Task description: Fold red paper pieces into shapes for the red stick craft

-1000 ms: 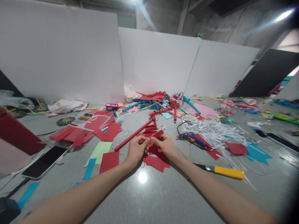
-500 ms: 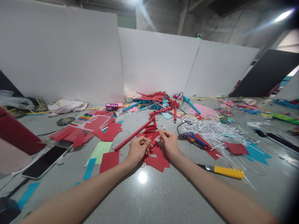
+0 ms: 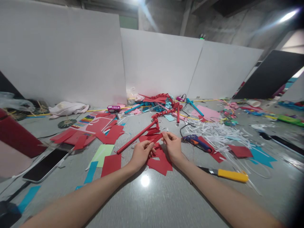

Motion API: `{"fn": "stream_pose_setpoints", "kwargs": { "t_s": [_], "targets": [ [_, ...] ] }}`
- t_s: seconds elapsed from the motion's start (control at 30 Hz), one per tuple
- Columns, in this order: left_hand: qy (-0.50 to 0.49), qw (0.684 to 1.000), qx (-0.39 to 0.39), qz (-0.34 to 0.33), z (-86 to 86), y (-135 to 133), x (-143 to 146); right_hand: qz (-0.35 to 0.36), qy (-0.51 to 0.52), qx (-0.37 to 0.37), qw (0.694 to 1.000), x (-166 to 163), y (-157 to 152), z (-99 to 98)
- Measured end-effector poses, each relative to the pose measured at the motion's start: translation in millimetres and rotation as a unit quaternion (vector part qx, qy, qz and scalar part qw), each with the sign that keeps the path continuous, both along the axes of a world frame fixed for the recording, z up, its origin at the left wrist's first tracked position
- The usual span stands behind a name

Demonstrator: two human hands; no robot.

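My left hand [image 3: 141, 154] and my right hand [image 3: 174, 146] are close together over a pile of red paper scraps [image 3: 161, 163] on the grey table. Each pinches one end of a narrow red paper strip [image 3: 156, 139] stretched between them. Just beyond my hands lies a long red paper tube [image 3: 136, 136], running diagonally away towards a heap of red and blue paper pieces [image 3: 161, 101]. A blue glue gun [image 3: 197, 141] lies right of my right hand.
A yellow-handled utility knife [image 3: 229, 174] lies near my right forearm. White paper shreds [image 3: 213, 131] spread to the right. Red sheets [image 3: 95, 131], a green sheet [image 3: 102, 153] and a phone [image 3: 45, 164] lie to the left. White panels [image 3: 156, 63] wall off the back.
My right hand has moved up and to the right, away from the left hand, and the red strip between them has been drawn out longer.
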State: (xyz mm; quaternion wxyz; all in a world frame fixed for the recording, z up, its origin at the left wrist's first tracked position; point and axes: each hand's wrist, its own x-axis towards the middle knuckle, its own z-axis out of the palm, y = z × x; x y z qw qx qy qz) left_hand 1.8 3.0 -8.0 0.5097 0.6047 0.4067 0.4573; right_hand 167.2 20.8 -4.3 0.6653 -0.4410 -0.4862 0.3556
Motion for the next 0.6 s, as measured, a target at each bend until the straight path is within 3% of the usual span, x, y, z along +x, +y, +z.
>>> {"fn": "stream_pose_setpoints", "kwargs": {
  "t_s": [0.1,0.27,0.6],
  "targets": [
    [-0.006,1.000,0.008,0.012,-1.3,1.1,-1.1,0.035,-0.035,-0.022,0.999,-0.9,-3.6,1.3],
    [-0.008,1.000,0.024,-0.002,0.8,0.8,-2.4,0.154,-0.138,-0.079,0.975,-5.0,-9.6,2.2],
    [0.009,0.999,0.036,-0.006,8.6,-5.4,0.1,0.030,-0.017,-0.050,0.998,-0.8,-1.6,-1.5]
  ]
}}
